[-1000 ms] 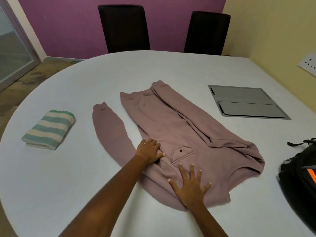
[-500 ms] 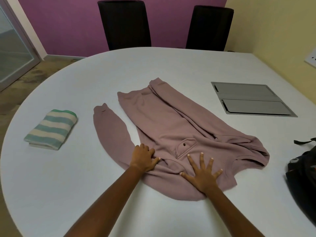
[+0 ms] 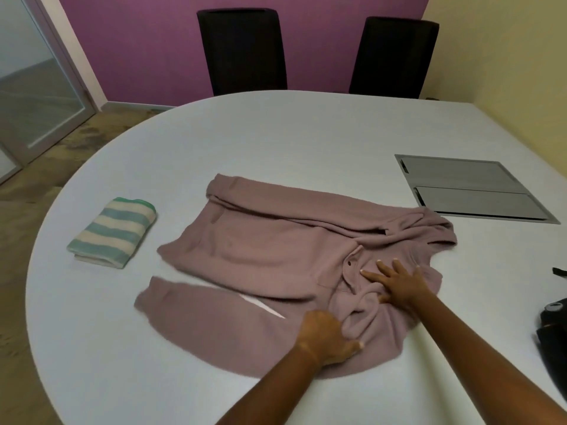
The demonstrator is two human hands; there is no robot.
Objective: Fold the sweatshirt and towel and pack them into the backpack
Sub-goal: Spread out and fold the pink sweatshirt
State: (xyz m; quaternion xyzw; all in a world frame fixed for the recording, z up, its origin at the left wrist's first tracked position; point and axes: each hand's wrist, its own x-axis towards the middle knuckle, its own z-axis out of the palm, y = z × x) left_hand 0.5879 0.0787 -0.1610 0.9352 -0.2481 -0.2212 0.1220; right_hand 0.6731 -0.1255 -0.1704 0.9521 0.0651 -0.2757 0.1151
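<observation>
Two bare hands work the soft mauve fleece sweatshirt near the table edge: left hand pinching a bunched fold, right hand pressed flat, fingers spread. Left lies the folded striped towel; the black backpack, contents hidden, sits right. Beyond, two dark chairs.

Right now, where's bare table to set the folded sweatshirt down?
Bare: far half of the table between sweatshirt and chairs; near-left corner below the towel. Crowded: right side, with floor-box panel, backpack and both hands.
</observation>
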